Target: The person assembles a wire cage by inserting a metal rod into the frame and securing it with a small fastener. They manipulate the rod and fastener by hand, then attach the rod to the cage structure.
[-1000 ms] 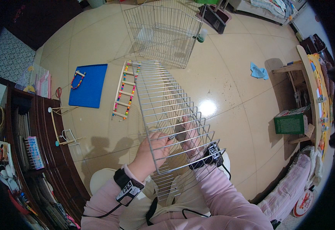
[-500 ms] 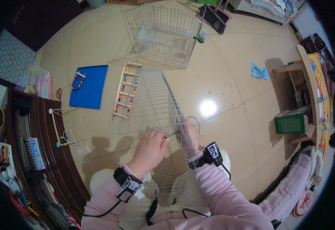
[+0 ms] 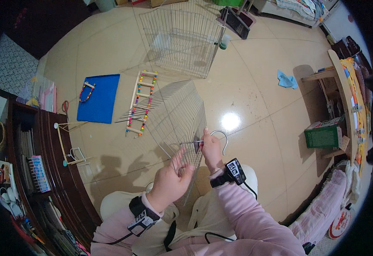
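1. The wire panel (image 3: 175, 115) between the fingers (image 3: 182, 155) is thin bare metal rod, pale and slightly shiny.
2. The hook (image 3: 221, 137) just beyond the right hand (image 3: 212, 150) is smooth bright metal wire.
3. The cage body (image 3: 182, 36) far beyond the fingers is the same pale metal mesh.
4. The floor (image 3: 254, 85) under the fingers is glossy beige tile with a glare spot.
5. The ladder (image 3: 140, 102) left of the fingers is matt light wood with shiny coloured beads.
6. The blue mat (image 3: 101, 100) further left looks matt and smooth.
7. The sleeves (image 3: 246, 217) behind the fingers are soft pink cloth.
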A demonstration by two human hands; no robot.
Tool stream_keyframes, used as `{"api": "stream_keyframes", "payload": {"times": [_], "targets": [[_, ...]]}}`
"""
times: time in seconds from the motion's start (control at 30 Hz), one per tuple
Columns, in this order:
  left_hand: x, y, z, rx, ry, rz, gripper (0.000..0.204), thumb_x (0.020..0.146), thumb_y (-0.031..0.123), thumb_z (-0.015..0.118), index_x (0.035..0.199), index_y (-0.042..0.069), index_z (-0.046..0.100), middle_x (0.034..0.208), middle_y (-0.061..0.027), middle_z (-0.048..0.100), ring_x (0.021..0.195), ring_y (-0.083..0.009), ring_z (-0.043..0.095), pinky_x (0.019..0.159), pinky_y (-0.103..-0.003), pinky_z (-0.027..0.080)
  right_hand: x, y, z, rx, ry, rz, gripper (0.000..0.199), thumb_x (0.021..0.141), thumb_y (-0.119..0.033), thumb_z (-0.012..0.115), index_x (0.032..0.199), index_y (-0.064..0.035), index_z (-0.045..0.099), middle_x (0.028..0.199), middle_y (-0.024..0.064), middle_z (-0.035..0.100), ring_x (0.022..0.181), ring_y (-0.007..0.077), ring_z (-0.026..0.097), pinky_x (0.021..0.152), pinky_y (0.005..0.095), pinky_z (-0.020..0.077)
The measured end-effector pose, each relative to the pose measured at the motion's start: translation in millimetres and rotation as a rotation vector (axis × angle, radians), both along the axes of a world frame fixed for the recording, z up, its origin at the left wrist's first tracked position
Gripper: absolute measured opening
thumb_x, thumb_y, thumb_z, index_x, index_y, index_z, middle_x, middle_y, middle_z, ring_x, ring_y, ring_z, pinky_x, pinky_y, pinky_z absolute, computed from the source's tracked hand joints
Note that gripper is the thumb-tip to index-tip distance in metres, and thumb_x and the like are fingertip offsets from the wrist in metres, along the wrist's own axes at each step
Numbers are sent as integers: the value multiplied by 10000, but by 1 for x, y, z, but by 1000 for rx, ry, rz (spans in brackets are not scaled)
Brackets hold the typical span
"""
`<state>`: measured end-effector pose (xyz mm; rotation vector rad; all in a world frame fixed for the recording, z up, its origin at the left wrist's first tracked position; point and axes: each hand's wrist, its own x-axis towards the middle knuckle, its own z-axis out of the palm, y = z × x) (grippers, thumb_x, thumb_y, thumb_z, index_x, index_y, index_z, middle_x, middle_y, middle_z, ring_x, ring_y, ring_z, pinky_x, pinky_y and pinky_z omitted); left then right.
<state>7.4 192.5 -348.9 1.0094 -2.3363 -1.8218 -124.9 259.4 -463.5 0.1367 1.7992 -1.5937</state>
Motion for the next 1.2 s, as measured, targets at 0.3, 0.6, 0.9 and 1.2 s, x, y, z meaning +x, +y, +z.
{"api": "stream_keyframes", "payload": {"times": [0.3, 0.6, 0.9, 1.2], "targets": [[-2, -21, -18, 237, 19, 252, 394, 877, 85, 443, 1256, 6, 367, 828, -64, 601, 529, -51, 497, 516, -190, 439, -8, 2, -11, -117, 7, -70, 368, 894, -324, 479, 643, -55, 496, 552, 8, 483, 467, 72, 431, 424, 222, 339], [-6, -29, -37, -215, -7, 17, 389, 861, 121, 460, 1221, -19, 417, 791, -121, 634, 574, -100, 577, 537, -235, 466, -12, 4, -19, -251, -161, -193, 283, 934, -282, 384, 807, -44, 468, 789, 105, 595, 575, 124, 559, 479, 230, 454], [-11, -68, -38, 523, 62, 385, 298, 884, 115, 457, 1161, 9, 430, 845, -122, 617, 529, -108, 565, 481, -233, 478, -20, -2, 8, -372, 4, -122, 266, 940, -259, 370, 853, -22, 457, 892, 154, 592, 718, 176, 612, 645, 261, 509], [-14, -116, -26, 520, 112, 332, 287, 891, 180, 480, 1113, 7, 428, 800, -125, 620, 552, -137, 591, 490, -232, 475, -34, -16, 53, -275, 239, 105, 190, 902, -123, 458, 965, 32, 548, 882, 75, 603, 763, 126, 586, 707, 241, 480]]}}
